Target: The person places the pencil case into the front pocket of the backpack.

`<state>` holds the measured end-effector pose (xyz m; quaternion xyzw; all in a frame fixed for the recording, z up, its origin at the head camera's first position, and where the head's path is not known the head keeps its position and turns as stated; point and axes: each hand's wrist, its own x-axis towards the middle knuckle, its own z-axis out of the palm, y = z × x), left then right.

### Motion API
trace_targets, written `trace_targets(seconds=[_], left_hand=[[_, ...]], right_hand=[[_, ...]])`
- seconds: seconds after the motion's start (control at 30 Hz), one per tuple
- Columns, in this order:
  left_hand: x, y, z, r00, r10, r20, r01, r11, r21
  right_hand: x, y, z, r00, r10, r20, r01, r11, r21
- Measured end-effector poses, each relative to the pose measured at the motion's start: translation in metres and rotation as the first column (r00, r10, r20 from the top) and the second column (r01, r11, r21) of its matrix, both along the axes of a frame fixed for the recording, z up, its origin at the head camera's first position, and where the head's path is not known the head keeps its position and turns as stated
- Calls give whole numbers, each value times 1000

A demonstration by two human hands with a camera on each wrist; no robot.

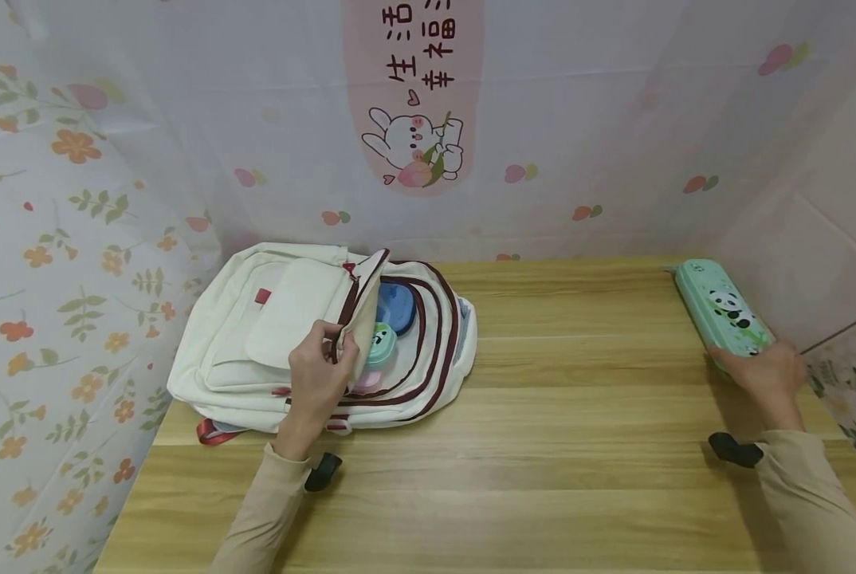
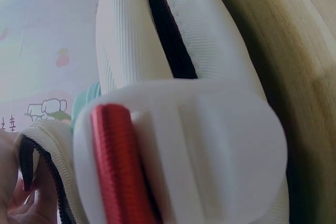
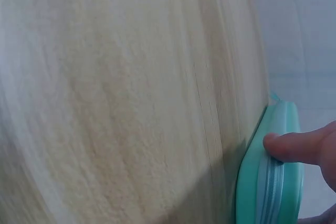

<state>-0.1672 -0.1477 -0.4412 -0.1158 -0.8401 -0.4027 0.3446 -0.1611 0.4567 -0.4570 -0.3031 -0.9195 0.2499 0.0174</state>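
Observation:
A cream backpack [image 1: 234,335] with dark red zippers lies on the table at the left, its front compartment unzipped. My left hand [image 1: 316,375] pinches the edge of the front flap [image 1: 359,319] and holds it up. Inside the gap show a round blue case [image 1: 396,309], a small mint panda case [image 1: 380,347] and something pink, partly covered. At the far right my right hand [image 1: 768,379] grips the near end of a mint-green pencil case [image 1: 708,295] with a panda print. In the right wrist view the thumb [image 3: 296,148] presses on its zipped side [image 3: 252,192].
The wooden table [image 1: 543,446] stretches between the backpack and the pencil case. A patterned cloth wall [image 1: 600,143] stands behind, with more cloth at both sides. A white plastic buckle [image 2: 226,150] and red strap [image 2: 115,166] fill the front of the left wrist view.

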Motion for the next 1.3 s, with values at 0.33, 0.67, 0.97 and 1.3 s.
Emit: trace_targets(seconds=[0.33,0.67,0.97,1.3], left_hand=[[-1,0,-1,1000,-14,-22,15,1000,22],[0,0,1,1000,-13,-12,13,1000,11],[0,2,0,1000,-12,-8,12,1000,9],[1,1,0,1000,-8,8,8,1000,12]], right_hand=[[7,-8,-4,993,-21,-116,20,1000,-12],[2,-40,14,984,109,-141,-106,994,30],[-2,-79,30,964,217,-154,-213,976,41],[-6,-117,43,908,363,-211,-362,931,42]])
